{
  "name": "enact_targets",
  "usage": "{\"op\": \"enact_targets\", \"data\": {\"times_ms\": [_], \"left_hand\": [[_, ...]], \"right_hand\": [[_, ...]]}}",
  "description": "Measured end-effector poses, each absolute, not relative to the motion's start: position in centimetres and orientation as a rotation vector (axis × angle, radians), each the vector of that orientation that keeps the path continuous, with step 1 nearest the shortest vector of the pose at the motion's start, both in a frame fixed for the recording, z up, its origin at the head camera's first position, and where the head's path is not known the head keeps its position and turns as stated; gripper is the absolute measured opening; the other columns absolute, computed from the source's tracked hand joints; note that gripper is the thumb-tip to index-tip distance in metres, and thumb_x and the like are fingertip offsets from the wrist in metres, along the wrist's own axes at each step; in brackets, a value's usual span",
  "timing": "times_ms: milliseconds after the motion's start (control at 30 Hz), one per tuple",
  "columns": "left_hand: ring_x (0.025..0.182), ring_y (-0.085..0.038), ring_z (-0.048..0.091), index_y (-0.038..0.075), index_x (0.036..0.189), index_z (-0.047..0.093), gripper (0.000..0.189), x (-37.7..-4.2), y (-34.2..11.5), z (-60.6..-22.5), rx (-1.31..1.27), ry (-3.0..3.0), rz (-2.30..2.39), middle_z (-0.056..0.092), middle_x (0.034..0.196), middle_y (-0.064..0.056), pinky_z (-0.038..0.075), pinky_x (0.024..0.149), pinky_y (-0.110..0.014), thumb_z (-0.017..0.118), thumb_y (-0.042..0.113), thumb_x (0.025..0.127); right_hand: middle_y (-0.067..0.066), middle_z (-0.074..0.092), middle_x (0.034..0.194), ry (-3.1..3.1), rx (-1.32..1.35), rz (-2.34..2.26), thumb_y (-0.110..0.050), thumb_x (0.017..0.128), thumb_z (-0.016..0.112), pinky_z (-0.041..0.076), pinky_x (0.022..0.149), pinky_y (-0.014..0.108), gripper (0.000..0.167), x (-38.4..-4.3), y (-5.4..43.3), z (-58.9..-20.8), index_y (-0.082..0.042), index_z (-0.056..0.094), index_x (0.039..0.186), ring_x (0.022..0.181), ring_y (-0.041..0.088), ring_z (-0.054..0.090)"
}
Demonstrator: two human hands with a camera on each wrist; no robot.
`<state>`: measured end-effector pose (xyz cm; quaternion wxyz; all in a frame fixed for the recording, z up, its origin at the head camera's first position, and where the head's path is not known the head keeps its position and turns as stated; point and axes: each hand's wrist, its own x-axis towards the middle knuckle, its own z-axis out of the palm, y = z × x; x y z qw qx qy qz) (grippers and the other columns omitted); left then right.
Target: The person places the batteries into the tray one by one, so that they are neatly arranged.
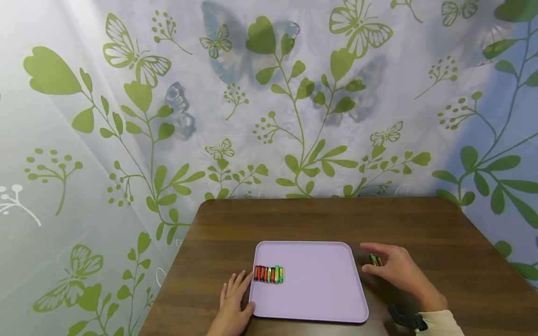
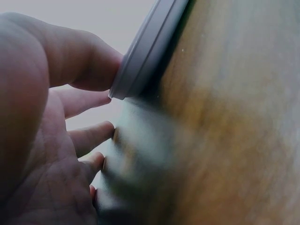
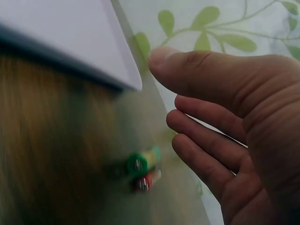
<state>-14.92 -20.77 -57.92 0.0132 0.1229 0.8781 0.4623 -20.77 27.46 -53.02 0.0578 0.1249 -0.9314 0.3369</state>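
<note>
A pale purple tray [image 1: 315, 284] lies on the table, and a row of several red and green batteries [image 1: 269, 274] sits side by side along its left part. My left hand [image 1: 233, 305] rests at the tray's left edge with its fingers spread. In the left wrist view, the thumb touches the tray rim [image 2: 140, 51] and the fingertips meet the tabletop. To the right of the tray, my right hand [image 1: 405, 273] holds nothing, its thumb and fingers apart near the loose batteries. The right wrist view shows a green battery [image 3: 143, 161] beside a red battery [image 3: 149, 182] on the table.
The dark brown wooden table [image 1: 319, 219] has rounded far corners. Behind and left of it hangs a pale curtain [image 1: 235, 140] printed with green leaves and butterflies. A dark band [image 1: 405, 319] circles the right wrist below a light sleeve [image 1: 441, 323].
</note>
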Motion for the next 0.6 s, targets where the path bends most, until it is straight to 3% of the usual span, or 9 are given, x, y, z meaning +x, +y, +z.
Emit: {"op": "enact_targets", "data": {"times_ms": [200,433,600], "left_hand": [[0.158,-0.065,0.014,0.006,0.158,0.054,0.073,-15.0,-20.7,-57.9,0.37,2.747,1.442,0.037,0.169,-0.035,-0.007,0.123,-0.078,0.071,0.005,0.087],[0.161,-0.064,0.012,0.005,0.159,0.053,0.074,-14.8,-20.8,-57.6,0.366,2.743,1.421,0.036,0.17,-0.034,-0.007,0.123,-0.078,0.07,0.003,0.088],[0.159,-0.064,0.014,0.006,0.159,0.053,0.074,-14.9,-20.7,-57.9,0.38,2.764,1.438,0.038,0.169,-0.034,-0.007,0.124,-0.076,0.071,0.004,0.088]], "right_hand": [[0.008,0.081,0.13,-2.831,0.339,0.929,-0.032,0.083,0.096,0.064,0.089,0.032,0.06,-20.1,29.6,-53.3,-0.011,0.077,0.136,0.115,0.035,0.079],[0.007,0.082,0.127,-2.806,0.337,0.862,-0.034,0.082,0.097,0.063,0.087,0.031,0.058,-19.9,31.1,-54.0,-0.014,0.078,0.134,0.109,0.023,0.08],[0.01,0.082,0.126,-2.812,0.355,0.858,-0.031,0.08,0.098,0.062,0.085,0.029,0.058,-20.4,31.7,-54.5,-0.012,0.079,0.133,0.108,0.032,0.08]]}}
